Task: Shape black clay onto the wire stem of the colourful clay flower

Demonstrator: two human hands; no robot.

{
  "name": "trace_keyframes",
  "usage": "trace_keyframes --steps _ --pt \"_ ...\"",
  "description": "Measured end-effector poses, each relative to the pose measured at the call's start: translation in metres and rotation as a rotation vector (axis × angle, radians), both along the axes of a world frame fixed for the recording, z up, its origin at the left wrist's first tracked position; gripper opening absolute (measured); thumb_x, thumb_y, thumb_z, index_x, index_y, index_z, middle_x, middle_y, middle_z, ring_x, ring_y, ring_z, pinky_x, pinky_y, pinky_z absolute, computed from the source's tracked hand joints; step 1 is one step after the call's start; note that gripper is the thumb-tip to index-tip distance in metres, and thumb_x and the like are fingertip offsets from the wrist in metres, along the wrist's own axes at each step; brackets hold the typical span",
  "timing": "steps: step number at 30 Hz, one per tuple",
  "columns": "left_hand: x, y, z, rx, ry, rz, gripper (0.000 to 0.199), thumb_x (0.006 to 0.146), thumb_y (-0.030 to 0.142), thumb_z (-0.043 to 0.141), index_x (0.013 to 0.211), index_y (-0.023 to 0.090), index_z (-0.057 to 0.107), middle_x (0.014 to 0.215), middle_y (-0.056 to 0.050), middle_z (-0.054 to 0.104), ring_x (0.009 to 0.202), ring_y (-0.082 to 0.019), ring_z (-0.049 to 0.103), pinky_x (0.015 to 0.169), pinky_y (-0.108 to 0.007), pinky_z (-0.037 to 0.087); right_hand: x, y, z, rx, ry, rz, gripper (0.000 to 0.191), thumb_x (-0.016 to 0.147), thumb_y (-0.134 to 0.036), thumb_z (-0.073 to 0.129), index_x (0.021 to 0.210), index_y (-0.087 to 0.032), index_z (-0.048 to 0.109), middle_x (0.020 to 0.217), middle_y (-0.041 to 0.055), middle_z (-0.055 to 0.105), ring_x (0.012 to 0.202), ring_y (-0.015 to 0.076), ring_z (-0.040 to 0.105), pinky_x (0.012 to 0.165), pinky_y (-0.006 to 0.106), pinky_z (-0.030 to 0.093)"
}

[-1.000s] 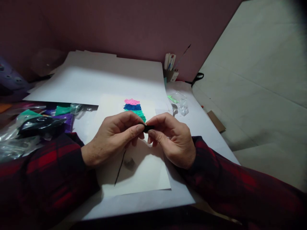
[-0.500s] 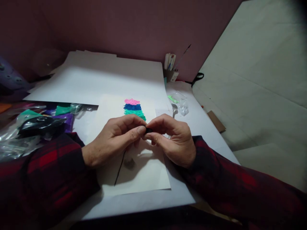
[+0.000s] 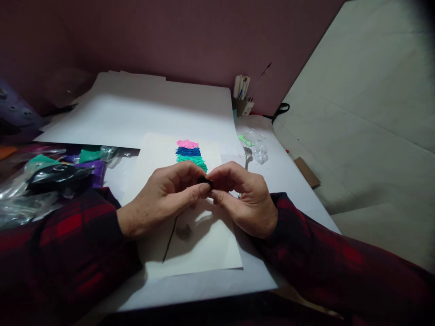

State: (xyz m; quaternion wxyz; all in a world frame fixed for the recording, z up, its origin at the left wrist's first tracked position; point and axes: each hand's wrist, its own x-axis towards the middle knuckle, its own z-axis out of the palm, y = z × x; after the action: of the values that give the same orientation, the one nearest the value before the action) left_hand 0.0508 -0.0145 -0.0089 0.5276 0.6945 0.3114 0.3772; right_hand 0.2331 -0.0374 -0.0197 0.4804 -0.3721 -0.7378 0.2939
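A small black lump (image 3: 205,181) is pinched between the fingertips of both hands over the sheet. My left hand (image 3: 166,194) holds it from the left, thumb on its near side; my right hand (image 3: 246,194) grips it from the right, and the fingertips meet. Beneath them lies a cream sheet (image 3: 217,249) bearing textured bands of pink (image 3: 187,144), blue (image 3: 188,151) and teal (image 3: 190,160). A thin black line (image 3: 169,240) and a grey smudge (image 3: 184,232) show on its lower part.
Plastic bags with coloured material (image 3: 61,179) lie at the left. Large white sheets (image 3: 149,106) cover the back. At the right are a fork (image 3: 248,156), clear plastic (image 3: 260,147), a pen holder (image 3: 242,106) and a brown piece (image 3: 307,172) beside the table edge.
The black lump has shifted slightly left between the fingers, and my left thumb has moved a little to the right. Both hands otherwise stay in place.
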Motion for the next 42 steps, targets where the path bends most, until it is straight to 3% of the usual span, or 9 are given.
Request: trace_keyframes --steps 6,13,28,42 --pt "0.0004 -0.0012 0.0037 0.005 -0.026 -0.006 0.009 0.086 0.019 0.057 0.092 0.013 0.061 0.074 0.001 0.060 0.059 -0.007 0.054 0.052 -0.017 0.045 -0.0012 -0.0013 0.0018 0.001 0.012 -0.005 0.017 0.081 -0.010 0.062 0.098 -0.014 0.059 0.080 0.0014 0.064 0.069 0.0098 0.061 0.064 0.024 0.053" --pt "0.0008 0.0006 -0.0008 0.000 -0.019 -0.008 0.013 0.083 0.022 0.063 0.092 0.013 0.061 0.080 -0.002 0.064 0.068 -0.011 0.059 0.059 -0.022 0.048 -0.0005 -0.0005 0.0002 0.024 -0.001 -0.011 0.014 0.080 -0.008 0.062 0.092 -0.015 0.060 0.081 0.0018 0.063 0.071 0.0106 0.060 0.065 0.026 0.053" --pt "0.0017 -0.0019 0.0026 -0.019 -0.056 0.010 0.004 0.084 0.017 0.058 0.087 0.014 0.059 0.069 0.001 0.060 0.053 -0.007 0.053 0.047 -0.018 0.044 -0.0008 -0.0018 0.0025 0.006 -0.051 -0.048 0.016 0.082 -0.018 0.064 0.098 -0.016 0.060 0.075 0.0005 0.065 0.063 0.0107 0.060 0.058 0.025 0.052" --pt "-0.0031 0.0004 -0.0028 -0.089 -0.038 -0.035 0.011 0.088 0.024 0.059 0.094 0.015 0.061 0.073 -0.001 0.060 0.057 -0.009 0.052 0.049 -0.020 0.041 0.0004 0.0001 0.0007 -0.036 -0.050 -0.007 0.023 0.080 -0.020 0.068 0.099 -0.018 0.056 0.076 -0.0001 0.066 0.066 0.0116 0.062 0.058 0.025 0.051"
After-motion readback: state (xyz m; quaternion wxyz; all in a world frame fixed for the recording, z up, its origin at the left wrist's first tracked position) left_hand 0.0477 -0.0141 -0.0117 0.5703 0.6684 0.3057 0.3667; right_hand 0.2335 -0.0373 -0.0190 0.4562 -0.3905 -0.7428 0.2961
